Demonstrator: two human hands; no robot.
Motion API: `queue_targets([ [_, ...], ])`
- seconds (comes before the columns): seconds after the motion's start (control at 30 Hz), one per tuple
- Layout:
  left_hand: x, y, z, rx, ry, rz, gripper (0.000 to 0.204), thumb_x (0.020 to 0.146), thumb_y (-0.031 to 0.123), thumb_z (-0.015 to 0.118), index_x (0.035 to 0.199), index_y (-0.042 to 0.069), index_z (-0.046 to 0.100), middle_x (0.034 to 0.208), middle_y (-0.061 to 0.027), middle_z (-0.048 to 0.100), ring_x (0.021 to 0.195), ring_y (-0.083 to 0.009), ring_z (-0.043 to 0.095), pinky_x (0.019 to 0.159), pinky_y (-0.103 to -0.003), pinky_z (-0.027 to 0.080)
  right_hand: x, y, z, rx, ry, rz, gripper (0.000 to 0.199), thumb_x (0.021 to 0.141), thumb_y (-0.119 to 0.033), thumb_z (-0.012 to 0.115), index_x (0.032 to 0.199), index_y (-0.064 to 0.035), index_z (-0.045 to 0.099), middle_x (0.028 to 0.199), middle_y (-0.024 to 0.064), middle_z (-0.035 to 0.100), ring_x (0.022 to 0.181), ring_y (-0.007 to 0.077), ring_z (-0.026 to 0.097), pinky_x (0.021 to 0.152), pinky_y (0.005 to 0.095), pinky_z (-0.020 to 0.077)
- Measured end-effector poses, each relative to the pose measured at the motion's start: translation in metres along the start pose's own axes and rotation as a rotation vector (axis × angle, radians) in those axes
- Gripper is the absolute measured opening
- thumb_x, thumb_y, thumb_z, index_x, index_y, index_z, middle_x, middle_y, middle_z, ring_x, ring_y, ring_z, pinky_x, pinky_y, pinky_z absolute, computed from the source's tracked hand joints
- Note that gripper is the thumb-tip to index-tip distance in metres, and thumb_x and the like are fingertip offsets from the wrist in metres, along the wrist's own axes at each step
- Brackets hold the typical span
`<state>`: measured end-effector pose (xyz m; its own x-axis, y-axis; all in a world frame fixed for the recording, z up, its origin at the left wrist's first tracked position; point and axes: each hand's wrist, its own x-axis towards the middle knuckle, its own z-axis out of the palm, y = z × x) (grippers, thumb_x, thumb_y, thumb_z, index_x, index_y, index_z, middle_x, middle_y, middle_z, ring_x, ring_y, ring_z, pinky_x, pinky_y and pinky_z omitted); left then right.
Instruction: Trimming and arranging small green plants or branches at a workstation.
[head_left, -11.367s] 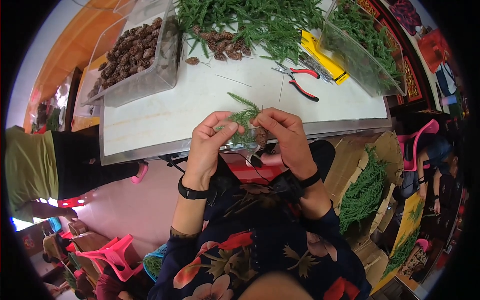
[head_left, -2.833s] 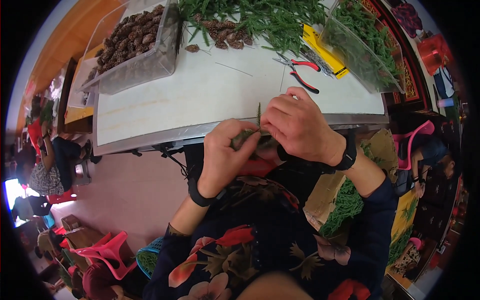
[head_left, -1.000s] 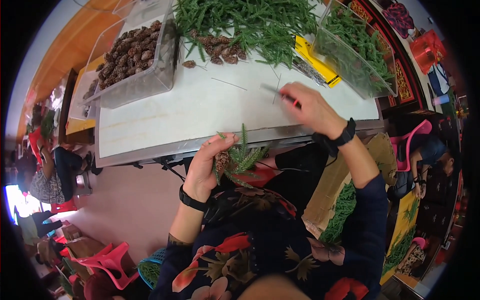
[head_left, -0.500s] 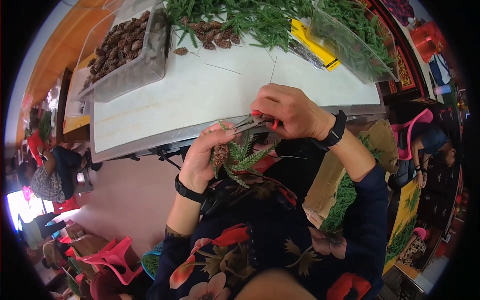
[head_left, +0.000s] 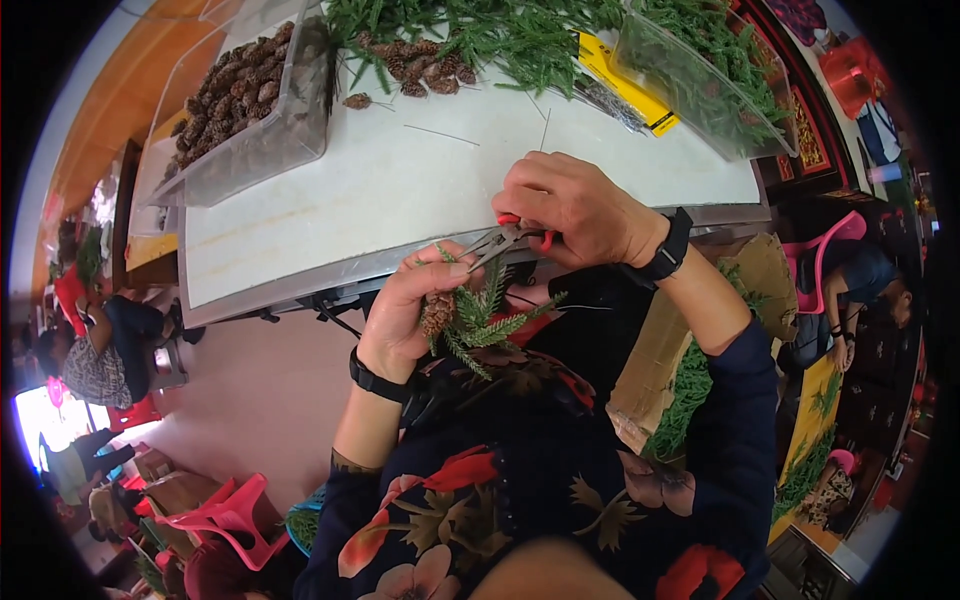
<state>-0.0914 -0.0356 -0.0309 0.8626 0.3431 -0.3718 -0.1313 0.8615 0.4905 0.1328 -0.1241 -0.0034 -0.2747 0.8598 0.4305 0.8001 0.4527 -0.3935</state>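
Observation:
My left hand (head_left: 408, 305) is closed around the top of a green artificial pine sprig (head_left: 490, 328), with a brown pine cone (head_left: 437, 313) hanging beside its needles. In my right hand (head_left: 575, 208) are pliers (head_left: 508, 236) with red handles. Their jaws point left and reach the left thumb and fingertips, at the upper end of the sprig. What the jaws grip there is too small to make out. A thin wire (head_left: 590, 307) sticks out to the right of the sprig. Both hands are just off the table's near edge, above my lap.
On the white table (head_left: 380, 190) stand a clear bin (head_left: 300, 150) of pine cones and another clear bin (head_left: 690, 95) of greenery. Loose sprigs (head_left: 520, 50), cones (head_left: 430, 75), wires and a yellow package (head_left: 625, 85) lie between them. A cardboard box (head_left: 645, 370) of greenery is at my right.
The pliers and my right hand have shifted slightly left and down. The cone and sprig in my left hand have turned a little. Both hands keep their hold.

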Motion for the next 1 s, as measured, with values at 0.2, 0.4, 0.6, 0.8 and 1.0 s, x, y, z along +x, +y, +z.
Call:
queue_targets([
  [0.2,0.002,0.0,-0.006,-0.01,-0.096,-0.033,0.014,0.081,0.003,0.061,0.094,-0.001,0.062,0.087,-0.011,0.067,0.079,-0.0177,0.064,0.077,-0.029,0.052,0.0,0.0,0.0,-0.022,-0.033,-0.034,0.03,0.064,-0.007,0.067,0.091,-0.0108,0.055,0.08,0.0043,0.051,0.075,0.0248,0.056,0.06,0.035,0.0476],
  [0.4,0.003,0.0,-0.009,-0.017,-0.129,-0.053,0.014,0.081,0.002,0.06,0.095,-0.001,0.061,0.088,-0.0115,0.067,0.079,-0.0181,0.064,0.078,-0.029,0.051,-0.001,0.0,0.001,-0.039,-0.058,-0.027,0.026,0.067,-0.009,0.068,0.089,-0.011,0.054,0.078,0.0032,0.051,0.074,0.0232,0.057,0.056,0.0352,0.0482],
  [0.6,0.002,0.0,0.003,0.08,0.033,0.102,0.011,0.083,0.003,0.061,0.093,-0.001,0.062,0.088,-0.0095,0.067,0.081,-0.0171,0.063,0.076,-0.028,0.05,-0.006,-0.002,0.0,0.023,-0.087,0.117,0.026,0.066,-0.01,0.067,0.089,-0.0093,0.054,0.076,0.0064,0.054,0.072,0.0298,0.059,0.057,0.0391,0.0475],
  [0.8,0.011,-0.011,0.0,0.614,0.219,0.419,0.007,0.083,0.004,0.066,0.088,0.0,0.065,0.083,-0.0039,0.065,0.077,-0.0152,0.059,0.07,-0.026,0.046,-0.011,-0.016,0.004,-0.011,-0.13,0.328,0.017,0.07,-0.012,0.064,0.084,-0.0057,0.056,0.07,0.0115,0.058,0.068,0.0356,0.059,0.059,0.0435,0.0471],
  [1.0,0.013,-0.016,0.003,1.248,0.382,0.875,0.005,0.085,0.004,0.065,0.087,0.0,0.066,0.077,0.0011,0.061,0.07,-0.0088,0.054,0.063,-0.023,0.041,-0.006,-0.032,0.005,0.227,-0.219,0.631,0.015,0.078,-0.015,0.06,0.078,-0.0002,0.058,0.065,0.0183,0.06,0.063,0.0387,0.06,0.061,0.0452,0.0473],
])
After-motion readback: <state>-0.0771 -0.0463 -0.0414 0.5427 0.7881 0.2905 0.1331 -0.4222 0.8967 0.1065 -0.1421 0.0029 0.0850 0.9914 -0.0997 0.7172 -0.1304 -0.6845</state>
